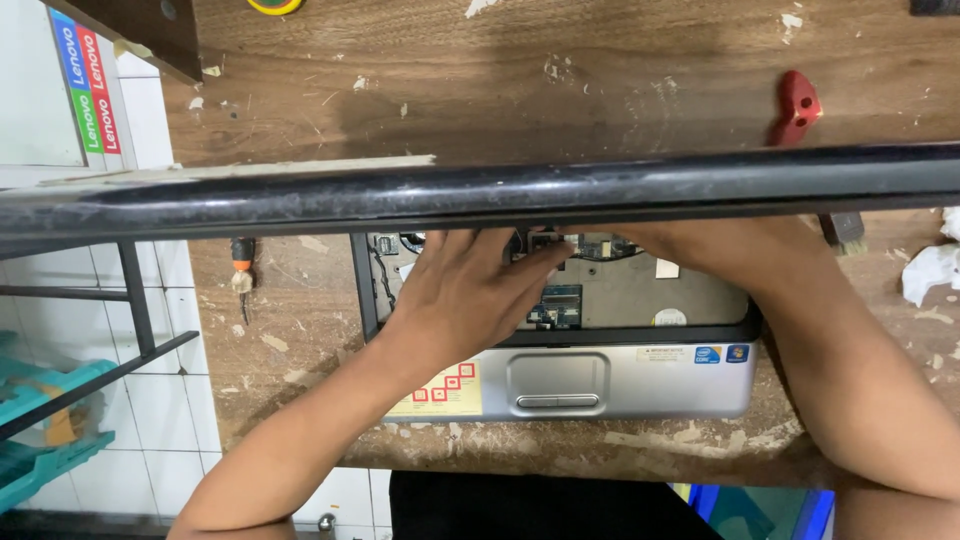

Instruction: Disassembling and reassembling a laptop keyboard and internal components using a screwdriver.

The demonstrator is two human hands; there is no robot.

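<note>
An opened silver laptop point(620, 385) lies on the worn wooden table, its keyboard removed so the inner metal plate and circuit parts point(620, 290) show. My left hand point(465, 290) rests flat on the exposed interior, fingers stretched toward small black parts near the top edge. My right hand point(690, 250) reaches in from the right; its fingers are hidden behind a black bar point(480, 195) that crosses the view. Whether either hand grips anything cannot be seen.
An orange-handled screwdriver point(242, 270) lies left of the laptop. A red plastic piece point(797, 105) sits on the wooden surface above the bar. Crumpled white tissue point(930, 270) lies at the right edge. A teal crate point(45, 420) stands on the tiled floor at left.
</note>
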